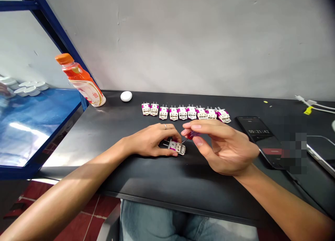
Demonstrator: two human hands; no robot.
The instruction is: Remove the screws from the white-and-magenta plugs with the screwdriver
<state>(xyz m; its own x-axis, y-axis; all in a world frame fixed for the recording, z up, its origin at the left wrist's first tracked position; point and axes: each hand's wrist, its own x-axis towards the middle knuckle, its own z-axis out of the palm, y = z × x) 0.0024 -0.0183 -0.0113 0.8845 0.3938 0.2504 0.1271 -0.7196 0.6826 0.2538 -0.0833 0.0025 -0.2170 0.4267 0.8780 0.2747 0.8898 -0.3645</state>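
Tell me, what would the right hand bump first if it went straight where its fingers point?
Probably the left hand, since the right hand points toward it, though depth is unclear.

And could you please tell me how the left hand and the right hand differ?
The left hand holds a plug; the right hand grips a red-handled screwdriver. The left hand wears a ring; none shows on the right hand. Both are ungloved, at the black table.
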